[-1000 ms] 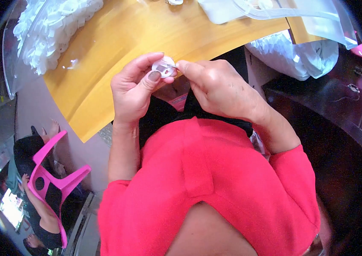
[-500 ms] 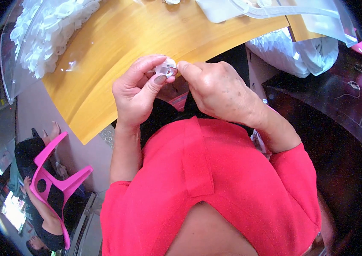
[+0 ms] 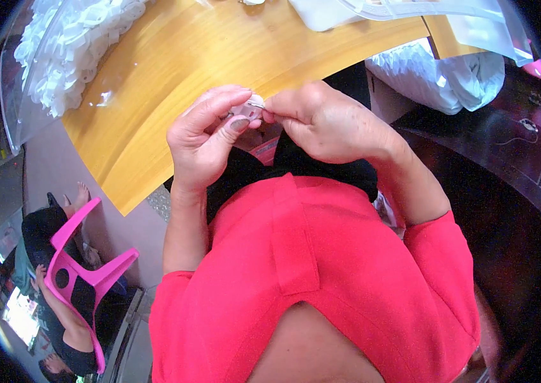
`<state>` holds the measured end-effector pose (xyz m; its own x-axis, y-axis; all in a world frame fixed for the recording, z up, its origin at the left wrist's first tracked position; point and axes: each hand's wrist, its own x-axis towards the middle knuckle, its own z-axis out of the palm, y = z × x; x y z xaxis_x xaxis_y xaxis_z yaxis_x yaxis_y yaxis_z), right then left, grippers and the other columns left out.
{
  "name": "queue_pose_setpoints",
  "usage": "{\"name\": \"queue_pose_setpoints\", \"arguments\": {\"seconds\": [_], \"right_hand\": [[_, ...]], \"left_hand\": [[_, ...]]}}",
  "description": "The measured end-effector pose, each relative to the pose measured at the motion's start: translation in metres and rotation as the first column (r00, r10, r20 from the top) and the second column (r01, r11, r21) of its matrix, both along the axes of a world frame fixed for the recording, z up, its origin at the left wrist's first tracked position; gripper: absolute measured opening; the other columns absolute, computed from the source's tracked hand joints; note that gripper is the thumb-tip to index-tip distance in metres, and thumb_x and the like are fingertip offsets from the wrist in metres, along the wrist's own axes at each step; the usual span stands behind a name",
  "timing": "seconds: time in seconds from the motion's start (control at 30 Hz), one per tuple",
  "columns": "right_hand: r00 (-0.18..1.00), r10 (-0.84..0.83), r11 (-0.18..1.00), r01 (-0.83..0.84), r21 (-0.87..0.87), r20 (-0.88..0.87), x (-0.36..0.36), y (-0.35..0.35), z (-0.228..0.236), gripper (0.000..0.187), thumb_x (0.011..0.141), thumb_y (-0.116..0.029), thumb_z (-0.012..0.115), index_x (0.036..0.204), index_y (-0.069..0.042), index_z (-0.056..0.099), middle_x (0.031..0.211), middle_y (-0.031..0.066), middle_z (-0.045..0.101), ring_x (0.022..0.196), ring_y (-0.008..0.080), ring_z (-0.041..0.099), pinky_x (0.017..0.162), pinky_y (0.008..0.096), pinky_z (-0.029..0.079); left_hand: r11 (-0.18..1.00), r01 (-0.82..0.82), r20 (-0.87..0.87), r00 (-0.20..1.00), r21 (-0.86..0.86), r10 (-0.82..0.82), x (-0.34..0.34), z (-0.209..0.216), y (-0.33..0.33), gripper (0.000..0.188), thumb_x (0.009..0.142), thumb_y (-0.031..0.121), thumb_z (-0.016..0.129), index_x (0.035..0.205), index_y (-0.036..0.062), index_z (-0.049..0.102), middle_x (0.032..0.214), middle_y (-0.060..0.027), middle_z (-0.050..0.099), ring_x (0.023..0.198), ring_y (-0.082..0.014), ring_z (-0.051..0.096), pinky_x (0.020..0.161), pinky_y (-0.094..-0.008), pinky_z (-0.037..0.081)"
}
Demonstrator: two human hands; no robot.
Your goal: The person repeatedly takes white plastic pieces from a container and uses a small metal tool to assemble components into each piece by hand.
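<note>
Before the yellow wooden table (image 3: 155,115), the left hand (image 3: 203,140) pinches a small, round, white plastic piece (image 3: 256,100) between thumb and fingers; at its right edge, the right hand (image 3: 334,124) grips a thin metal pin (image 3: 258,107) against it.

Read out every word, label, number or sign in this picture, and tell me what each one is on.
No text can be read anywhere in this view.
Small white piece in the left hand: too small and finger-covered to tell if it's marked.
White bag: no legible print.
Red top: no lettering shows.
</note>
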<state>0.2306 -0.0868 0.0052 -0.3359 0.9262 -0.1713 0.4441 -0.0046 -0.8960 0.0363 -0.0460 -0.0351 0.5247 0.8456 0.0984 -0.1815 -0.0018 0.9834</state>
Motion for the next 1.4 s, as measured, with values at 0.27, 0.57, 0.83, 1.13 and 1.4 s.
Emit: {"name": "queue_pose_setpoints", "arguments": {"seconds": [0.27, 0.57, 0.83, 1.13, 1.4], "right_hand": [[0.99, 0.006, 0.972, -0.039, 0.233, 0.143, -0.007, -0.004, 0.0, 0.022, 0.083, -0.022, 0.059, 0.078, 0.0, 0.061, 0.066, 0.022, 0.06, 0.065, 0.0398, 0.061, 0.057, 0.0474, 0.048], [0.977, -0.187, 0.97, 0.167, 0.176, 0.103, -0.021, -0.009, -0.002, 0.005, 0.084, -0.002, 0.049, 0.084, 0.002, 0.053, 0.062, 0.0161, 0.056, 0.057, 0.0292, 0.06, 0.053, 0.0366, 0.048], [0.922, -0.287, 0.924, 0.196, -0.327, -0.258, -0.024, -0.004, 0.011, 0.018, 0.094, -0.008, 0.043, 0.1, -0.002, 0.058, 0.063, -0.0031, 0.054, 0.051, 0.0039, 0.044, 0.046, 0.02, 0.037], [0.875, -0.358, 0.876, 0.194, -0.442, -0.325, -0.028, -0.004, 0.009, 0.018, 0.095, -0.009, 0.043, 0.102, -0.003, 0.058, 0.064, -0.0028, 0.053, 0.053, 0.0033, 0.043, 0.047, 0.019, 0.035], [0.933, -0.284, 0.938, 0.222, -0.266, -0.222, -0.031, -0.006, 0.001, 0.017, 0.093, -0.006, 0.045, 0.1, 0.0, 0.058, 0.064, -0.0017, 0.052, 0.057, 0.0056, 0.046, 0.052, 0.0208, 0.039]], "left_hand": [[0.998, 0.057, 0.097, 0.994, -0.015, -0.055, -0.004, -0.002, 0.003, 0.027, 0.079, -0.012, 0.058, 0.106, -0.0055, 0.061, 0.102, -0.0164, 0.06, 0.081, -0.0198, 0.064, 0.072, -0.0273, 0.053], [0.947, -0.086, 0.17, 0.975, -0.309, 0.144, 0.0, 0.004, 0.001, 0.029, 0.083, -0.002, 0.062, 0.112, -0.0045, 0.058, 0.099, -0.0154, 0.064, 0.086, -0.0213, 0.065, 0.077, -0.0304, 0.054], [0.954, -0.104, 0.255, 0.95, -0.282, 0.179, -0.002, -0.006, 0.005, 0.035, 0.081, 0.001, 0.066, 0.114, -0.0041, 0.057, 0.099, -0.0136, 0.065, 0.09, -0.019, 0.064, 0.083, -0.0311, 0.052], [0.947, -0.09, 0.274, 0.945, -0.309, 0.179, 0.002, 0.001, 0.004, 0.036, 0.079, -0.004, 0.066, 0.113, -0.0049, 0.056, 0.098, -0.013, 0.065, 0.089, -0.0192, 0.064, 0.08, -0.0304, 0.053], [0.96, -0.136, 0.174, 0.968, -0.245, 0.182, 0.001, 0.0, 0.002, 0.034, 0.079, -0.006, 0.065, 0.112, -0.0044, 0.056, 0.098, -0.0124, 0.064, 0.088, -0.0178, 0.064, 0.077, -0.0271, 0.054]]}}
